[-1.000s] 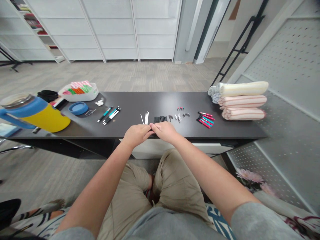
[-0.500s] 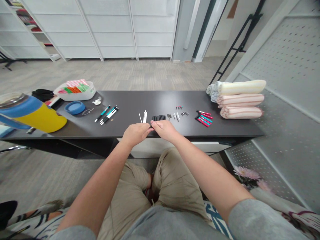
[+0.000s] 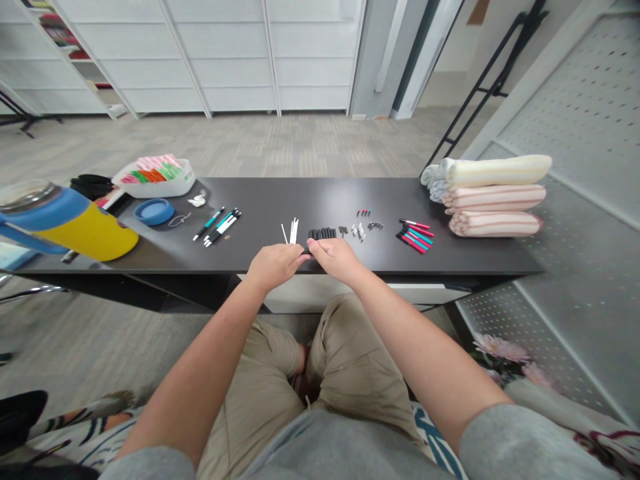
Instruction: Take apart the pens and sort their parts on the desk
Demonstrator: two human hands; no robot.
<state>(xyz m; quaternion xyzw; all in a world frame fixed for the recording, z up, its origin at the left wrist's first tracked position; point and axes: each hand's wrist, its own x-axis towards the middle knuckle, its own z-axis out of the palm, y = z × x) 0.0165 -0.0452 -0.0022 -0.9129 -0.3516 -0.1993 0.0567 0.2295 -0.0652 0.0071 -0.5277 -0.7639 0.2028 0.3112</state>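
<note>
At the near edge of the smooth black tabletop [image 3: 270, 200], the left hand [image 3: 274, 263] and right hand [image 3: 336, 257] meet, their fingers narrowed on a small dark piece [image 3: 307, 251] between the 2 hands, mostly hidden. Just beyond lies a row of short black cylinders [image 3: 323, 233], with thin white rods [image 3: 294, 231] left of it. Small silvery parts [image 3: 375, 226] lie between that row and slender pink-red and teal barrels [image 3: 416, 239] farther right.
</note>
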